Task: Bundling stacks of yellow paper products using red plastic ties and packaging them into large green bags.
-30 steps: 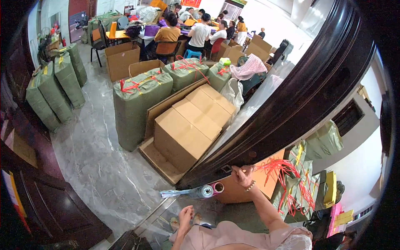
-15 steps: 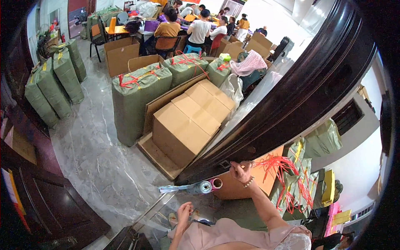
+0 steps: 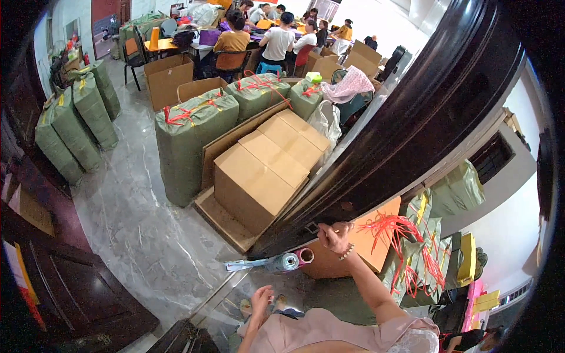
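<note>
My right hand point(image 3: 335, 236), with a beaded bracelet at the wrist, is raised beside the dark wooden door frame point(image 3: 406, 141), close to its small latch plate point(image 3: 311, 226). Its fingers are curled together, and anything inside them is hidden. Behind that hand is an orange-brown board point(image 3: 374, 238), with a bunch of red straps point(image 3: 391, 229) at its far right end. Low in front of my body, my left hand point(image 3: 261, 299) is loosely bent with fingers apart and nothing visible in it. Rolls of clear plastic film point(image 3: 288, 261) lie across the doorway near both hands.
Cardboard cartons point(image 3: 265, 170) stand past the frame, with green wrapped bales point(image 3: 194, 141) behind them. More bales point(image 3: 70, 126) line the left side, near a dark door point(image 3: 76, 282). Several people sit at a long table point(image 3: 253, 38) at the back. Green bags point(image 3: 456, 191) are at right.
My right hand has shifted slightly left and up along the door frame. My left hand's fingers have spread a little. The view has turned slightly.
</note>
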A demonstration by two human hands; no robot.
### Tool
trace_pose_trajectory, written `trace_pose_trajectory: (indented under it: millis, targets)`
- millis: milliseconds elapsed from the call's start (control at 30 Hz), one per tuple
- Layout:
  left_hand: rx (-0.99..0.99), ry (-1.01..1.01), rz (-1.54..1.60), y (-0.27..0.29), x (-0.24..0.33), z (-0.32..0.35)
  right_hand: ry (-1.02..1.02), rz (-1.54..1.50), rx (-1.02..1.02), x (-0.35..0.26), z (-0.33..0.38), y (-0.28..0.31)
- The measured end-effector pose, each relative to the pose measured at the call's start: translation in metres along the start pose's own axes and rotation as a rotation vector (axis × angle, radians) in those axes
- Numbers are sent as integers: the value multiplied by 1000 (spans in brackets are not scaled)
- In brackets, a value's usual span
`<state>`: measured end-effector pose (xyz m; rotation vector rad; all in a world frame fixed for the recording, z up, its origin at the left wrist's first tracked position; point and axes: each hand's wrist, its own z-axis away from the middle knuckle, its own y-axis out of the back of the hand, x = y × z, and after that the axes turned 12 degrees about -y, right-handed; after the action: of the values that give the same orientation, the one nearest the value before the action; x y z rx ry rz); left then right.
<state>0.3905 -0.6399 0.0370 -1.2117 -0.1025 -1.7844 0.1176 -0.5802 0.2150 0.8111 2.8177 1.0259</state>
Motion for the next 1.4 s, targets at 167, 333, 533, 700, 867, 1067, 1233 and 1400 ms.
trace_pose_trajectory:
  millis: [167, 333, 533, 700, 867, 1067, 1233, 1400]
  targets:
    - [6, -20, 16, -4, -2, 7, -25, -56, -35, 1, 3, 3]
    - [-5, -38, 62, -7, -13, 14, -40, -52, -35, 2, 3, 3]
    - [59, -28, 95, -8, -17, 21, -58, -78, -59, 7, 1, -4]
    - [62, -25, 81, -12, -20, 30, -54, -93, -23, -4, -10, 10]
    - [56, -27, -32, -20, -25, 34, -98, -312, -206, -3, -6, 31]
    - [-99, -139, -131, -54, -34, 34, -195, -399, -291, 23, 43, 90]
    - [-218, -130, -204, -106, -47, 32, -361, -383, -436, 83, 140, 130]
    - [-387, 21, -357, -179, -80, 23, -722, -305, -394, 143, 259, 202]
